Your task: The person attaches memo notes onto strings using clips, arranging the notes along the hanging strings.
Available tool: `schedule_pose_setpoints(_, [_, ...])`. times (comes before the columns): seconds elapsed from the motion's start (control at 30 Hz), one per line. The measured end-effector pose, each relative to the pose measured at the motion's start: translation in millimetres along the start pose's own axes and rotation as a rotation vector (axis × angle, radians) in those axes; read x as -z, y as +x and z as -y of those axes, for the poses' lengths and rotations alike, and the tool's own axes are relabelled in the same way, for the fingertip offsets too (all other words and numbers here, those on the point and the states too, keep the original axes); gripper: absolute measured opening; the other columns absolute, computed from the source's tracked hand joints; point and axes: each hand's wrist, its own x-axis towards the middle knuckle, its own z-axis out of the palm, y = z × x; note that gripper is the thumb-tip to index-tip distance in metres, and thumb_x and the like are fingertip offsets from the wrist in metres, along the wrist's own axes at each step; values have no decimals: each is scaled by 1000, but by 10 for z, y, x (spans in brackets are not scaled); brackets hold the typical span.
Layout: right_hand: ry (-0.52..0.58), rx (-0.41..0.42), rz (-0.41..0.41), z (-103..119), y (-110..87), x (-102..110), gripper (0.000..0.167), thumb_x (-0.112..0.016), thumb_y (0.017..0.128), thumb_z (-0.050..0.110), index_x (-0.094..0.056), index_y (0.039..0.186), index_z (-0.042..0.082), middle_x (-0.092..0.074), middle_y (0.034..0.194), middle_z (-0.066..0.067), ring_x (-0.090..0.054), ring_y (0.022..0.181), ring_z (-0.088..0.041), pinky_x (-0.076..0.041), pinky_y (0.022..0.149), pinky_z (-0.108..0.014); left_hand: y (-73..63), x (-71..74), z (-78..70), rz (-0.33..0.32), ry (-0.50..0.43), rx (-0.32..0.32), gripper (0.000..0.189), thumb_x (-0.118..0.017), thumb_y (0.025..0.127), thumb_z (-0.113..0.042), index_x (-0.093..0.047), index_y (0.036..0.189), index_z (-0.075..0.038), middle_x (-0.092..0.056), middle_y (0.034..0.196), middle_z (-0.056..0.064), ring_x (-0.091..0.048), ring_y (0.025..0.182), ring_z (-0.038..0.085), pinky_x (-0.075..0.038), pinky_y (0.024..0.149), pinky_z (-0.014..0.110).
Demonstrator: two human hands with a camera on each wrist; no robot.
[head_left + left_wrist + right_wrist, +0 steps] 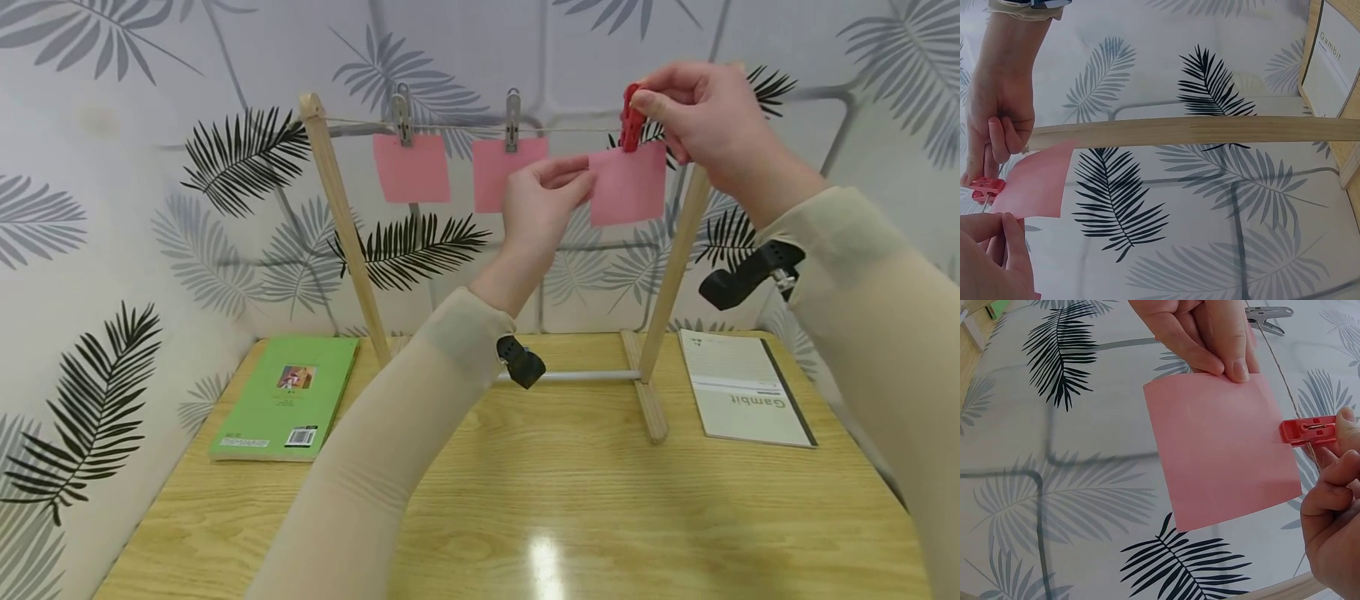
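At the right end of the string [577, 130], my right hand [708, 117] pinches a red clothespin [632, 117] by its upper arms. The clothespin's lower end sits over the top edge of a pink paper square [628, 187]. My left hand [546, 200] pinches that paper's left edge between thumb and fingers, as the right wrist view shows with the paper [1222, 450] flat below the thumb. Two other pink squares, one on the left [412, 171] and one in the middle [491, 179], hang from grey metal clips [402, 117]; my left hand partly covers the middle one.
The string runs between two wooden posts [345, 225] of a stand with a white crossbar [588, 376]. A green book [288, 400] lies at the table's left, a white notepad [742, 392] at its right. Leaf-patterned wall covering [465, 50] stands close behind.
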Motion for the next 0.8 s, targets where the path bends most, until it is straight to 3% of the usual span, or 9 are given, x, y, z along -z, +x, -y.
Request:
schedule_pose_setpoints(0.5, [25,-20,13,-21,-16,-42,43,-64,95,32,-64,133,12,-65,99,7,-37,49,-11,-37,46,-19,25,7,-20,-29,-33,-24,23,-72,89,-5,-75,112,-4,-76,102,9,-74,86,11,-57,75,16])
schedule_pose_setpoints(0.8, [32,-69,-19,-36,-5,-57,49,-67,93,33,-60,139,17,-66,104,5,-38,46,-10,-36,43,-20,24,25,-12,-33,-100,-31,25,-70,90,-1,-73,114,-1,-75,109,15,-74,96,16,-57,78,17])
